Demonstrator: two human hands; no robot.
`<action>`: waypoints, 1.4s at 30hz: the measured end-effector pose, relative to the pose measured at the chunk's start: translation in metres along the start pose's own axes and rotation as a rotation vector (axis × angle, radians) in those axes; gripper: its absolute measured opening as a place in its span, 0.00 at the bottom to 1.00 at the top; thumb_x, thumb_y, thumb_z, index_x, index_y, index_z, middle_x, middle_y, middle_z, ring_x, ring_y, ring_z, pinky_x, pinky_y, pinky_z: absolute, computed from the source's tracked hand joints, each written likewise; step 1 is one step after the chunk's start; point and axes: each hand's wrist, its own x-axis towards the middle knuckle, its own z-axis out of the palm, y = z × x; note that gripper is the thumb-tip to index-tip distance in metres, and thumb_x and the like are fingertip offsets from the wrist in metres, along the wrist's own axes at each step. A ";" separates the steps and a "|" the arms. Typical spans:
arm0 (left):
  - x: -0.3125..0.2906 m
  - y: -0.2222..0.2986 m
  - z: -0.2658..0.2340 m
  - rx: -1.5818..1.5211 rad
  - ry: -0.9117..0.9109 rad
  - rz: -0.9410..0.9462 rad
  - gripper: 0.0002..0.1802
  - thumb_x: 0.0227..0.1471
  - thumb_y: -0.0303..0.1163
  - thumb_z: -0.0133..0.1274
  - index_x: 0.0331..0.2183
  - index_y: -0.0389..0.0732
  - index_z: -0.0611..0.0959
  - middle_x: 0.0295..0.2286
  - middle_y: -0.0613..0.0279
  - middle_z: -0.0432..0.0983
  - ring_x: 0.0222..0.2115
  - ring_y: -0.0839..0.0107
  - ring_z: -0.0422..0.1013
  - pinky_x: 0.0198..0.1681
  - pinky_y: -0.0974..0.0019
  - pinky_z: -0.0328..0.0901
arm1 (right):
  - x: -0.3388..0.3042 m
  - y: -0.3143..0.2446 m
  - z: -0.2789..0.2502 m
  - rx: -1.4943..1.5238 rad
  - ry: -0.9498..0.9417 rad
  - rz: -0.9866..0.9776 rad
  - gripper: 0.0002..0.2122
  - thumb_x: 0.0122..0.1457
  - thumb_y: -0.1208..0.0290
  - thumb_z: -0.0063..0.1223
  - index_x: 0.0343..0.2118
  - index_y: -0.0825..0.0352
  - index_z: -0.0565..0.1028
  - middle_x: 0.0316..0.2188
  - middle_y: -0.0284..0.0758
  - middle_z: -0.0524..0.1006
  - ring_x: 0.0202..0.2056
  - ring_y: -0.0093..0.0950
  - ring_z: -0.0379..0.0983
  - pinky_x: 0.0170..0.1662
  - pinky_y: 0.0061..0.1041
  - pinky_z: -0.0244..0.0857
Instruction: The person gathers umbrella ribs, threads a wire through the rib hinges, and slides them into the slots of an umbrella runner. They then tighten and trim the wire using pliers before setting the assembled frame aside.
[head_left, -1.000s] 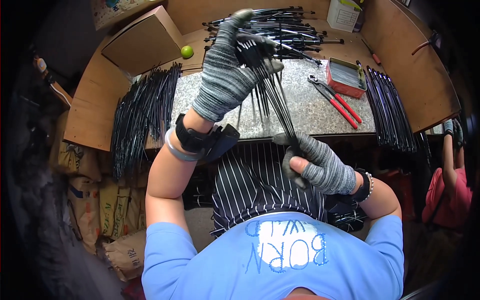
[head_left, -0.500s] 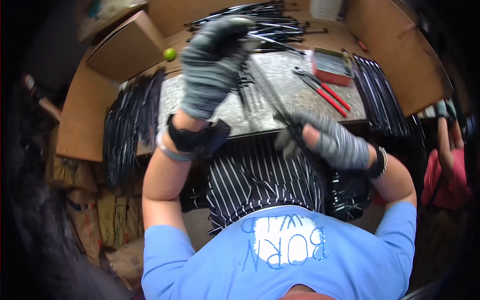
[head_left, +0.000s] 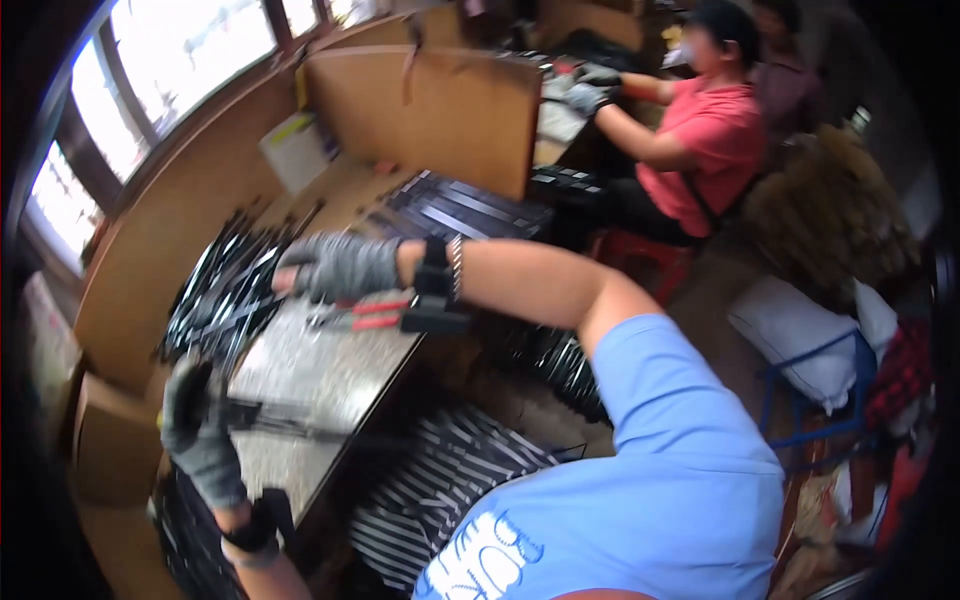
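My right hand [head_left: 345, 268], in a grey knit glove, stretches over the table to the edge of a loose pile of thin, shiny black rods [head_left: 215, 295]. Its fingertips are at the rods, too blurred to show a grip. My left hand [head_left: 203, 425], also gloved, is raised at the lower left, its fingers smeared and partly hidden. Beside it, a blurred bunch of dark thin strips [head_left: 285, 418] extends across the grey tabletop [head_left: 310, 362]. Below my right wrist lie red-handled pliers [head_left: 375, 315], partly covered by a black wrist device [head_left: 435, 317].
Wooden partitions [head_left: 430, 105] border the bench. More black strips lie in a flat stack [head_left: 455, 212]. A co-worker in a red shirt [head_left: 715, 140] sits at the adjoining bench. White sacks [head_left: 795, 330] and a blue metal frame [head_left: 815, 385] stand at the right.
The view has swung to the right, bringing the co-worker and windows in. My right hand has gone from the dark bundle to the rod pile. My left hand now shows lower in the picture.
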 end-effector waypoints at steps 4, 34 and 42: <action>0.004 -0.015 0.010 -0.222 0.008 0.078 0.18 0.42 0.14 0.49 0.40 0.34 0.75 0.39 0.56 0.72 0.40 0.69 0.68 0.46 0.67 0.62 | 0.002 0.021 -0.013 -0.175 0.094 0.036 0.19 0.51 0.53 0.48 0.36 0.65 0.72 0.30 0.39 0.75 0.35 0.34 0.71 0.40 0.30 0.63; -0.050 -0.040 -0.016 0.322 0.944 0.086 0.30 0.52 0.34 0.44 0.54 0.46 0.52 0.50 0.55 0.53 0.50 0.66 0.54 0.55 0.64 0.51 | -0.060 -0.062 0.056 0.647 -0.393 0.286 0.12 0.60 0.65 0.35 0.36 0.67 0.69 0.11 0.23 0.61 0.10 0.12 0.53 0.13 0.12 0.49; -0.048 -0.063 0.012 -0.011 0.327 -0.069 0.19 0.54 0.34 0.40 0.48 0.43 0.62 0.41 0.59 0.66 0.39 0.70 0.66 0.42 0.68 0.65 | -0.067 -0.070 0.058 0.752 -0.382 0.401 0.13 0.60 0.62 0.36 0.34 0.67 0.69 0.11 0.23 0.61 0.12 0.11 0.55 0.15 0.11 0.50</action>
